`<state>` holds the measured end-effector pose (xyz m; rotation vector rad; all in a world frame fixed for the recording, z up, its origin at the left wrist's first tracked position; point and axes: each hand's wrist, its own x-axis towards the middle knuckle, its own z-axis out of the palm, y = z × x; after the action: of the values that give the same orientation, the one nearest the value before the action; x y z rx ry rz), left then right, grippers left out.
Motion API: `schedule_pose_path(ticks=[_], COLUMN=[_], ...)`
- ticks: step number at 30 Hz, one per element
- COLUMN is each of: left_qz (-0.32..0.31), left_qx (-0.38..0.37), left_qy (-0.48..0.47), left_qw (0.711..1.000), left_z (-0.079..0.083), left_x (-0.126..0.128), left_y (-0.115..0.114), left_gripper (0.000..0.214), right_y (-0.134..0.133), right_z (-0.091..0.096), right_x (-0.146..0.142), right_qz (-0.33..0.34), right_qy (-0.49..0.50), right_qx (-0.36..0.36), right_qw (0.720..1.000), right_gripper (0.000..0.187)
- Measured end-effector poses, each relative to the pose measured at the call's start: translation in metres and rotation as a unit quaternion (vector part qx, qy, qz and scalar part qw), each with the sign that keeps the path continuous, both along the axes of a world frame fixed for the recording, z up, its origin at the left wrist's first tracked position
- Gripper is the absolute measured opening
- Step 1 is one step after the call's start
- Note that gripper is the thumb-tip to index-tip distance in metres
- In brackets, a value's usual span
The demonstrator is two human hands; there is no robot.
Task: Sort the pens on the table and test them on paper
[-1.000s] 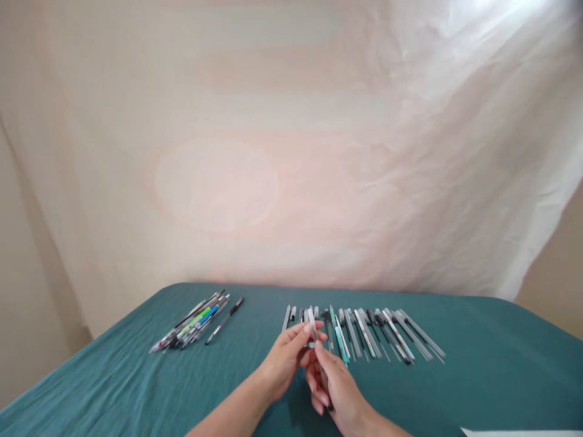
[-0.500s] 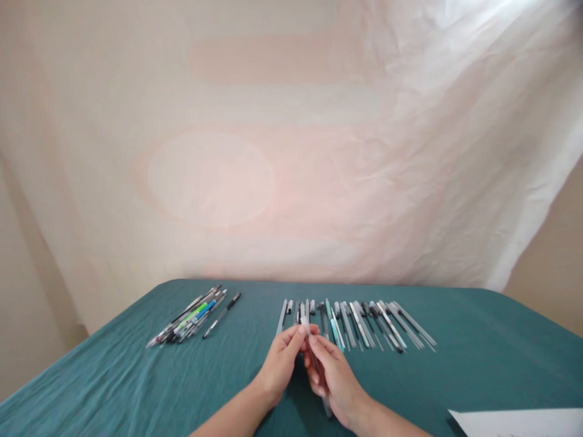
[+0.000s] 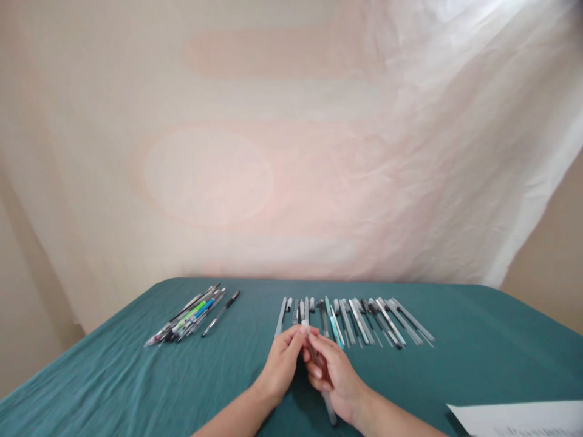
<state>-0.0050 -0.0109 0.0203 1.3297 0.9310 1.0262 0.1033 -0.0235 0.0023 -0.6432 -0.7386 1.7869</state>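
Both hands meet over the front middle of the table around one pen [image 3: 328, 408] with a translucent grey barrel. My right hand [image 3: 336, 373] is closed around the barrel, whose lower end sticks out beneath the palm toward me. Thumb and fingers of my left hand [image 3: 283, 363] pinch the pen's whitish upper end. How the tip and cap fit together there is hidden by the fingers. Just beyond the hands lies a row of pens, caps and pen parts [image 3: 357, 321], mostly clear, grey and black, some light blue.
On the left of the green tablecloth [image 3: 136, 376] is a pile of pens [image 3: 189, 318], with a single black-gripped pen [image 3: 221, 314] beside it. A white sheet of paper [image 3: 519, 419] lies at the front right. A pale cloth [image 3: 291, 182] hangs behind the table.
My right hand has shifted slightly, and the pen's lower end shows a little further down and right. My left hand keeps its pinch. The whole view has moved slightly.
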Motion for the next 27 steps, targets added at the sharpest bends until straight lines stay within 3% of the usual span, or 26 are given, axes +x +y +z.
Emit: schedule_pose_path(ticks=[6, 13, 21, 27], left_qz=[0.016, 0.033, 0.039, 0.094], left_qx=[0.023, 0.036, 0.013, 0.016], left_qy=[0.017, 0.031, 0.002, -0.045], left_qw=[0.999, 0.998, 0.999, 0.994], left_z=[-0.001, -0.005, -0.013, -0.011], left_x=[-0.001, 0.0, 0.003, 0.001], left_y=[0.001, 0.001, 0.001, 0.007], left_gripper=[0.044, 0.043, 0.044, 0.042], right_y=[-0.001, -0.004, -0.006, -0.015], right_z=[0.001, -0.001, 0.0, 0.003], right_x=[0.0, -0.005, -0.01, -0.014], right_qz=[0.017, -0.016, -0.039, -0.014], right_qy=[0.01, -0.034, -0.089, -0.117], right_qx=[-0.037, -0.041, -0.044, -0.038], right_qw=[0.999, 0.998, 0.994, 0.992], right_gripper=[0.028, 0.031, 0.034, 0.033])
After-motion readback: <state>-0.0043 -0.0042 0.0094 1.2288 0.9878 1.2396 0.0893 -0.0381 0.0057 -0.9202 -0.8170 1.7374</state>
